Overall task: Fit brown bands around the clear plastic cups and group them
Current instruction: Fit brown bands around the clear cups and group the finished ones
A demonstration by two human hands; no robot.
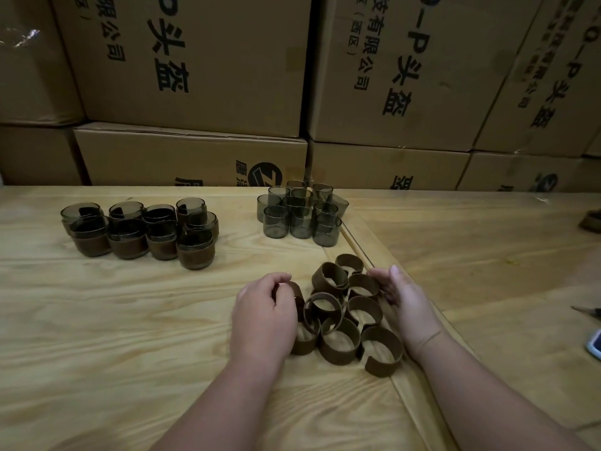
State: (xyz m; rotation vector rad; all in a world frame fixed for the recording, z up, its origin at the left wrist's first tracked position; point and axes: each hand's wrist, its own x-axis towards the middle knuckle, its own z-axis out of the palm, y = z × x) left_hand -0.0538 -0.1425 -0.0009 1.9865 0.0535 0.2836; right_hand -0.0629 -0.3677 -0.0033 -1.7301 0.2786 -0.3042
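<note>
A pile of several loose brown bands (341,315) lies on the wooden table (130,320) in front of me. My left hand (265,315) rests at the pile's left side, fingers curled against a band there. My right hand (401,296) lies along the pile's right side, fingers stretched and touching the bands. Several bare clear cups (300,211) stand clustered at the back centre. Several cups fitted with brown bands (141,232) are grouped at the back left.
Stacked cardboard boxes (195,76) wall off the table's far edge. A raised wooden seam (364,255) runs diagonally past the band pile. A dark object (592,221) and a phone corner (595,345) sit at the right edge.
</note>
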